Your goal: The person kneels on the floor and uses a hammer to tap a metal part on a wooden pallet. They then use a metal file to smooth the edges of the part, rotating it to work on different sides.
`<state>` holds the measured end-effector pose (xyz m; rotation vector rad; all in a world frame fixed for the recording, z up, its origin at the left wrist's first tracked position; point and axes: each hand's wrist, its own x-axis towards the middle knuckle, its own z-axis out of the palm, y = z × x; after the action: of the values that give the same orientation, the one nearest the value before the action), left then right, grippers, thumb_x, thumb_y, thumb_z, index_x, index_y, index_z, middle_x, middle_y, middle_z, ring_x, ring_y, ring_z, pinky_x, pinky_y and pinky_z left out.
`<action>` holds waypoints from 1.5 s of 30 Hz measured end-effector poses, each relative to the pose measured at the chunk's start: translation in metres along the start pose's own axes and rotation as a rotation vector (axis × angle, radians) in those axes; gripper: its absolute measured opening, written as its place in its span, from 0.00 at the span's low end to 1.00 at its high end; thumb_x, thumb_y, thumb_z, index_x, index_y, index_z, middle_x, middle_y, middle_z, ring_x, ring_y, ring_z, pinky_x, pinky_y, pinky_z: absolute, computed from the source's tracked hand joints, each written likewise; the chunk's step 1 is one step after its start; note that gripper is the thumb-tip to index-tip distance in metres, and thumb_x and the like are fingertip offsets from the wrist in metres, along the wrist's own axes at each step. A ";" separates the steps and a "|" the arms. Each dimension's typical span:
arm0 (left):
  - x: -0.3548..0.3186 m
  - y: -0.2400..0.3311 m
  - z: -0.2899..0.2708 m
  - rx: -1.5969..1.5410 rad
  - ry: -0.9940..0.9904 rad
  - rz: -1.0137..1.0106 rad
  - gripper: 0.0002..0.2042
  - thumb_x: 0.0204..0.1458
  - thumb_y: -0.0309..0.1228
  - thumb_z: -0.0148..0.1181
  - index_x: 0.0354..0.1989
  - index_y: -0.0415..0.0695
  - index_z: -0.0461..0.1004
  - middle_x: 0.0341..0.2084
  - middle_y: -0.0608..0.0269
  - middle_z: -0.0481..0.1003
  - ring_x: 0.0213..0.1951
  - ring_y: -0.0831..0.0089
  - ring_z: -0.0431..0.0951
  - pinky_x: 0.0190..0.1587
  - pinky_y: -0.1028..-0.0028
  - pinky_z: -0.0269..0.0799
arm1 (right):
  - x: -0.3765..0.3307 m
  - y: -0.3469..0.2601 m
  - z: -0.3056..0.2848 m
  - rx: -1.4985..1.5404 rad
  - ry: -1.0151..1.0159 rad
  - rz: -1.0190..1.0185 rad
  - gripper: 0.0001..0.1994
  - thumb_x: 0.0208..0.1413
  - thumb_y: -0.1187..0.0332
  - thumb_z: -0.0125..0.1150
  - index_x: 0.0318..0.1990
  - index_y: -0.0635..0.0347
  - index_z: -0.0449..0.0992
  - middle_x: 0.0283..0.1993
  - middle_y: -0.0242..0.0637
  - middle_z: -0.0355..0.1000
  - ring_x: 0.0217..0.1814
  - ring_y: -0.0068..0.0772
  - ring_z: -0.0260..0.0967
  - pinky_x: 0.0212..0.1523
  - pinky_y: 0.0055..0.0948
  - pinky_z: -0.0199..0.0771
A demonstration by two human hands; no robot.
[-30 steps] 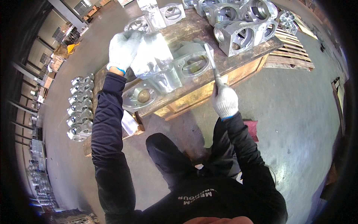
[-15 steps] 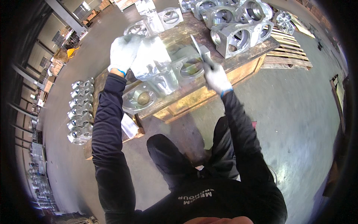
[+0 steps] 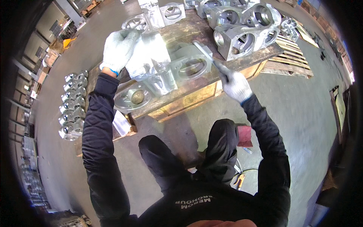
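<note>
A large machined aluminium casting (image 3: 160,81) lies on the near side of the workbench, with round flanged openings at both ends. My left hand (image 3: 120,51), in a white glove, is closed over the upper left edge of its bright block. In my gloved right hand (image 3: 235,86) is a file (image 3: 204,50), its long flat blade pointing up and left. The blade is beside the right-hand ring of the casting; whether they touch I cannot tell. My right fingers wrap round its dark handle end.
More aluminium castings (image 3: 242,39) are stacked at the bench's right end, and another (image 3: 153,17) stands behind my left hand. Smaller metal parts (image 3: 73,106) stand in rows at the left. A wooden pallet (image 3: 287,60) lies beyond the wooden workbench (image 3: 196,99). Near my legs is a red object (image 3: 244,136).
My right hand has moved right and slightly nearer with the file, its blade shifting off the ring's opening. The left hand stays on the casting. The whole view has shifted a little.
</note>
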<state>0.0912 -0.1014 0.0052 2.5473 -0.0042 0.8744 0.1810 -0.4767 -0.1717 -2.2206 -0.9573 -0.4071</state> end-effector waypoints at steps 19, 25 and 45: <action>-0.001 -0.004 0.004 -0.219 -0.016 -0.060 0.16 0.61 0.37 0.59 0.41 0.34 0.81 0.27 0.46 0.80 0.28 0.65 0.79 0.36 0.67 0.73 | 0.024 0.009 0.012 0.033 0.036 0.103 0.24 0.61 0.69 0.53 0.66 0.45 0.72 0.35 0.59 0.75 0.38 0.60 0.77 0.38 0.50 0.76; -0.001 -0.002 0.005 -0.164 0.029 -0.042 0.13 0.62 0.34 0.59 0.41 0.34 0.82 0.27 0.53 0.82 0.27 0.70 0.77 0.34 0.70 0.72 | 0.029 0.029 -0.017 0.225 -0.211 0.128 0.23 0.66 0.71 0.51 0.68 0.48 0.70 0.48 0.54 0.79 0.46 0.48 0.81 0.47 0.40 0.78; -0.001 0.004 -0.001 -0.201 -0.085 -0.174 0.13 0.65 0.28 0.53 0.46 0.32 0.82 0.36 0.61 0.83 0.37 0.79 0.78 0.43 0.76 0.73 | 0.063 0.058 -0.009 0.837 -0.428 0.487 0.25 0.72 0.62 0.47 0.74 0.53 0.61 0.22 0.24 0.63 0.14 0.16 0.57 0.15 0.19 0.61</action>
<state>0.0894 -0.1042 0.0072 2.3540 0.0978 0.6640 0.2663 -0.4789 -0.1595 -1.6694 -0.5829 0.6142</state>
